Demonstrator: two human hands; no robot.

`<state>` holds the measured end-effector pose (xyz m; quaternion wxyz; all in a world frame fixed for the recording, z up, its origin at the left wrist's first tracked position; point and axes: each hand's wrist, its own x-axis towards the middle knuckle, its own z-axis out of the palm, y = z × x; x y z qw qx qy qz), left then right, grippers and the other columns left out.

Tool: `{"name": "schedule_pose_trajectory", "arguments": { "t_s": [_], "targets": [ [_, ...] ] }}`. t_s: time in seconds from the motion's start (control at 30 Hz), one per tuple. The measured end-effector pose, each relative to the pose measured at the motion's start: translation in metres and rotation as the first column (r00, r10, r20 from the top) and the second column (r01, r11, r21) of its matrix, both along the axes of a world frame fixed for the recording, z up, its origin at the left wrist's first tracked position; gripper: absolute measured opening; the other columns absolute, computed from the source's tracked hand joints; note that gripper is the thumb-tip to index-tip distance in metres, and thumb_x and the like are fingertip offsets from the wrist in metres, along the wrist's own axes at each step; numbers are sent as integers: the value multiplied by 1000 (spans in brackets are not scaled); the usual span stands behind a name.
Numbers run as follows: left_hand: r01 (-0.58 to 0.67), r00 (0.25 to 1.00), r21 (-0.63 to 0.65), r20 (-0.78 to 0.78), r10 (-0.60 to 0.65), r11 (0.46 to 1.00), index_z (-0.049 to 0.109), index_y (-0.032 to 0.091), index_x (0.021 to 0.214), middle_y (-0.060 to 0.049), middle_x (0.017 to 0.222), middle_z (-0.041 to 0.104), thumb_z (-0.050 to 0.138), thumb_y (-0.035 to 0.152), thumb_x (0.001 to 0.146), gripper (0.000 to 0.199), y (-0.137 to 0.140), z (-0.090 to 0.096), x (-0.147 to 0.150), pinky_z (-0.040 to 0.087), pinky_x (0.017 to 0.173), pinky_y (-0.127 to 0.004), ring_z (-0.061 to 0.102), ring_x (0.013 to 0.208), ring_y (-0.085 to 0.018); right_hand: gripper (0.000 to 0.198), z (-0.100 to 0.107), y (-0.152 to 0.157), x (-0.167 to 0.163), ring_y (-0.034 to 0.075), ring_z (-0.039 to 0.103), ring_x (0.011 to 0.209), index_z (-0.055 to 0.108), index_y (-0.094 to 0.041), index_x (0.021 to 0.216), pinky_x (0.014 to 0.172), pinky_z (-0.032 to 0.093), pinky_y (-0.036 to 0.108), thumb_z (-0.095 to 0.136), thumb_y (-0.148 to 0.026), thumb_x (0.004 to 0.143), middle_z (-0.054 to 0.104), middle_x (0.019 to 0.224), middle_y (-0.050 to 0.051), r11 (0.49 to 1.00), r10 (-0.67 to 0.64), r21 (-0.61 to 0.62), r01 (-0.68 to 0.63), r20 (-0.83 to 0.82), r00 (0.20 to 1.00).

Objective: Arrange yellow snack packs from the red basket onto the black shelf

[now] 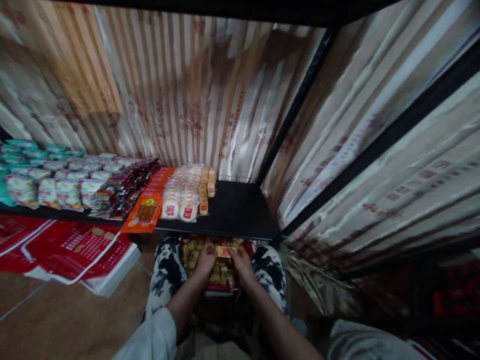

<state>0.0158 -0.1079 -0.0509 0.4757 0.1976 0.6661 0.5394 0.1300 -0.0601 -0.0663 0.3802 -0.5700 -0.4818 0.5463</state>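
Between my knees, my left hand point(207, 258) and my right hand point(241, 261) are closed on the two ends of a small yellow snack packet point(224, 251) with a reddish label. Directly under them is an open box with a red rim point(222, 288), filled with several gold-wrapped packets point(216, 278). On the black shelf point(243, 210) just beyond my hands stand two short rows of similar yellow packets point(203, 192). Round white packaged crackers point(188, 210) with red labels line up to their left.
An orange snack bag point(146, 212) overhangs the shelf's front edge, beside dark shiny packets point(127, 187) and white packets point(69, 194). Below, a red and white box point(90, 250) sits on the brown floor. Black shelf posts point(296, 107) and pale wrinkled sheeting point(187, 100) enclose the back and right.
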Motion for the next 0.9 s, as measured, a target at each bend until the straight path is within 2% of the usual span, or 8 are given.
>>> {"name": "schedule_pose_trajectory", "arguments": {
  "t_s": [0.1, 0.17, 0.3, 0.43, 0.57, 0.67, 0.8, 0.9],
  "targets": [
    [-28, 989, -17, 145, 30, 999, 51, 18, 109, -6, 100, 66, 54, 15, 75, 34, -5, 10, -1, 50, 69, -23, 64, 82, -13, 30, 11, -11, -6, 19, 66, 70, 56, -20, 77, 60, 54, 30, 65, -41, 59, 66, 75, 2, 997, -48, -62, 36, -207, 977],
    [-59, 989, 1, 139, 58, 998, 53, 16, 107, -8, 101, 65, 52, 11, 75, 32, -5, 18, -3, 50, 67, -22, 64, 82, -13, 29, 16, -17, -9, 20, 66, 72, 57, -20, 78, 62, 54, 32, 66, -40, 60, 67, 78, 3, 997, -47, -71, 30, -252, 967],
    [-36, 993, 76, -113, 45, 996, 57, 14, 102, -9, 98, 66, 47, 5, 73, 32, 1, 33, -14, 49, 77, -25, 63, 84, -14, 26, 25, -16, -10, 20, 66, 72, 62, -21, 86, 66, 53, 34, 63, -38, 66, 69, 79, 3, 989, 138, 82, -127, -151, 979],
    [95, 926, 135, -375, -38, 986, 62, 17, 97, -5, 99, 65, 48, 3, 69, 35, 9, 47, -29, 44, 89, -29, 59, 92, -16, 19, 42, 2, -10, 20, 63, 82, 68, -21, 81, 74, 51, 33, 63, -33, 67, 69, 87, 4, 895, 291, 313, -317, 130, 948],
    [233, 843, 163, -525, -116, 959, 64, 20, 99, -5, 99, 64, 46, 6, 70, 37, 24, 63, -36, 43, 92, -31, 58, 97, -17, 32, 57, 23, -15, 15, 61, 69, 64, -23, 100, 68, 51, 29, 61, -28, 68, 68, 81, 1, 868, 352, 324, -377, 136, 926],
    [260, 823, 162, -553, -130, 952, 62, 18, 105, -7, 106, 62, 46, 7, 71, 40, 40, 75, -34, 41, 94, -31, 56, 101, -18, 31, 60, 42, -22, 14, 59, 66, 65, -21, 98, 65, 50, 27, 62, -28, 67, 67, 79, 1, 875, 334, 335, -349, 105, 937],
    [150, 861, 214, -508, -22, 965, 50, 16, 121, -11, 126, 52, 48, 11, 72, 49, 62, 83, -24, 37, 101, -34, 50, 115, -21, 26, 58, 73, -31, 15, 59, 66, 66, -18, 89, 65, 51, 28, 63, -30, 66, 67, 76, 3, 900, 235, 369, -232, 37, 971],
    [92, 887, 233, -461, 27, 968, 47, 15, 124, -12, 134, 45, 48, 17, 76, 48, 75, 81, -12, 28, 108, -34, 39, 127, -21, 25, 55, 96, -42, 15, 59, 64, 65, -18, 87, 65, 51, 29, 63, -32, 66, 66, 73, 2, 910, 150, 386, -151, 33, 988]
  ]
}}
